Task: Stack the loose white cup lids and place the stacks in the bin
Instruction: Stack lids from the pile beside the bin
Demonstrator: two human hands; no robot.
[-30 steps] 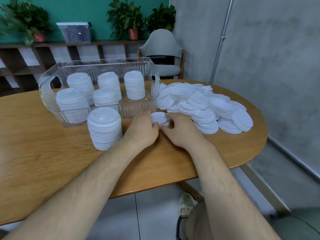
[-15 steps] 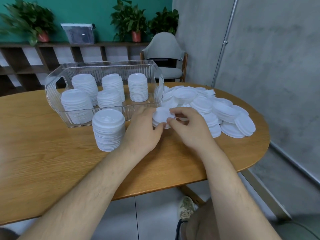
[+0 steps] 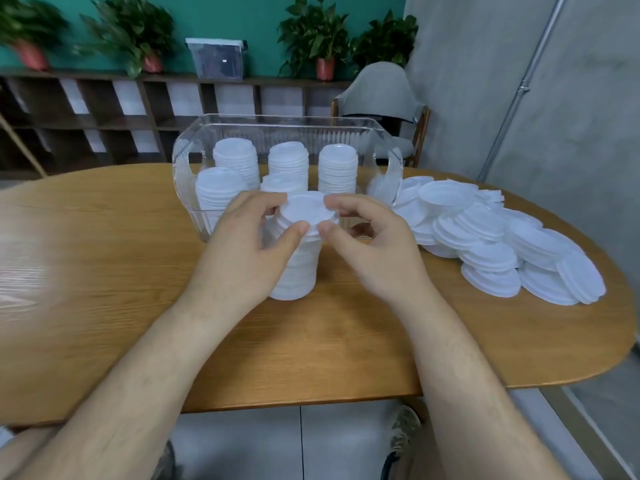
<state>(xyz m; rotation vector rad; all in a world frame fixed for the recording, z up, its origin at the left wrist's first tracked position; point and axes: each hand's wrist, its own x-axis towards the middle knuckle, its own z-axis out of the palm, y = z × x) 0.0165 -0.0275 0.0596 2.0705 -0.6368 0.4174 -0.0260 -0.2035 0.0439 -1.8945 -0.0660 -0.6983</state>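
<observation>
My left hand [image 3: 242, 251] and my right hand [image 3: 367, 244] pinch a few white lids [image 3: 308, 211] from both sides, right above a tall stack of lids [image 3: 299, 271] that stands on the wooden table [image 3: 104, 271] in front of the bin. The clear plastic bin [image 3: 388, 168] behind holds several stacks of lids [image 3: 337, 168]. A heap of loose white lids [image 3: 491, 237] lies to the right of the bin. My left hand hides part of the tall stack.
A grey chair [image 3: 377, 95] stands behind the table at the back right. A dark shelf unit [image 3: 104, 112] with potted plants and a storage box runs along the green wall. The table's rounded edge is close on the right.
Both hands lifted the few lids from the table beside the loose heap and carried them left, over the tall stack. The view shifted to the left.
</observation>
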